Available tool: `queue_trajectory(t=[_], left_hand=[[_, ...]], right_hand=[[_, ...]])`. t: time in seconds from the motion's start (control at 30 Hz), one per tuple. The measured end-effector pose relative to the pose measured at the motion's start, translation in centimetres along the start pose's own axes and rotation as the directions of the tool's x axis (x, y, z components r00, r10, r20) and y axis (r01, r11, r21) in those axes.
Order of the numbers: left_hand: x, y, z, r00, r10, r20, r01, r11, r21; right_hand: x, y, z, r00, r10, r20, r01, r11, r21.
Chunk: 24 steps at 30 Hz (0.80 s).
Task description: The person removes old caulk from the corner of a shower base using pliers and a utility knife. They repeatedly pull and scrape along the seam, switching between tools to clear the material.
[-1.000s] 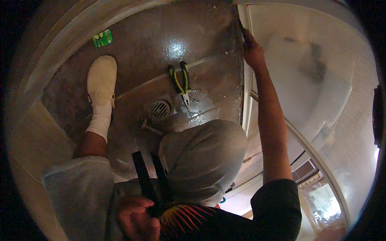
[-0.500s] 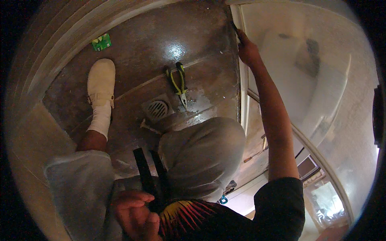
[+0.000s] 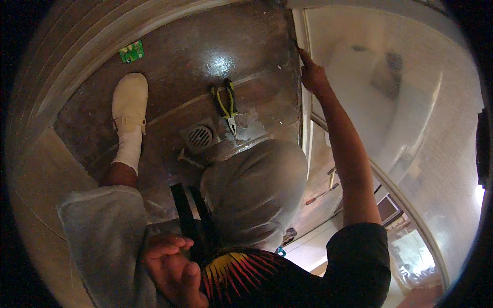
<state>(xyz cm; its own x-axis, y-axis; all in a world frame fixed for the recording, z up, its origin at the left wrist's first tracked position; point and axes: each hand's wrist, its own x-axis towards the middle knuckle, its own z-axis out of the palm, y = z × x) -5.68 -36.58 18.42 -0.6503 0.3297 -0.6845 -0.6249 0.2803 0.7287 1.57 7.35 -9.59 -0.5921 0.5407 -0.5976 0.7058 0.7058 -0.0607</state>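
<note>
My right hand (image 3: 314,79) is closed at the bottom of a pale door frame (image 3: 306,123), beside the line where it meets the brown floor. Something thin and dark sticks out past its fingers; its kind is hard to make out. Over my lap, my left hand (image 3: 174,269) holds nothing, its fingers loosely bent and the thumb apart. Long-nose pliers (image 3: 226,108) with green and black handles lie on the wet floor between my foot and the frame, handles slightly spread. Just left of them is a round slotted drain (image 3: 200,137).
A green packet (image 3: 132,52) lies near the curved wall, beyond my pale clog (image 3: 130,100). A T-shaped pale object (image 3: 190,158) rests by the drain. Behind my right arm, a screwdriver-like tool (image 3: 322,195) is on the floor. A translucent panel (image 3: 380,97) fills the right side.
My right hand has slid slightly nearer along the frame, with the dark thing. The fingers of my left hand have spread a little. The pliers stay where they were.
</note>
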Motion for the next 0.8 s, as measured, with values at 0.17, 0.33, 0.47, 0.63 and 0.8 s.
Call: queue_trajectory(t=[0.17,0.33,0.47,0.63,0.8], left_hand=[[0.1,0.8,0.3,0.997,-0.055,-0.052,0.054,0.998,-0.020],[0.2,0.2,0.1,0.997,-0.020,-0.069,0.016,0.998,-0.060],[-0.3,0.0,-0.2,0.992,-0.026,-0.124,0.028,0.999,0.017],[0.4,-0.7,-0.5,0.987,0.026,-0.161,-0.034,0.998,-0.047],[0.2,-1.2,-0.9,0.986,0.079,-0.144,-0.097,0.987,-0.129]], right_hand=[[-0.3,1.3,0.8,0.995,-0.074,-0.062,0.075,0.997,0.008],[-1.3,0.9,1.0,0.996,-0.066,-0.058,0.067,0.998,-0.001],[-1.8,2.0,1.6,0.989,-0.116,-0.096,0.117,0.993,0.004],[-2.9,3.9,2.3,0.982,-0.172,-0.080,0.169,0.985,-0.040],[-3.8,1.1,2.0,0.988,0.124,0.090,-0.120,0.992,-0.047]])
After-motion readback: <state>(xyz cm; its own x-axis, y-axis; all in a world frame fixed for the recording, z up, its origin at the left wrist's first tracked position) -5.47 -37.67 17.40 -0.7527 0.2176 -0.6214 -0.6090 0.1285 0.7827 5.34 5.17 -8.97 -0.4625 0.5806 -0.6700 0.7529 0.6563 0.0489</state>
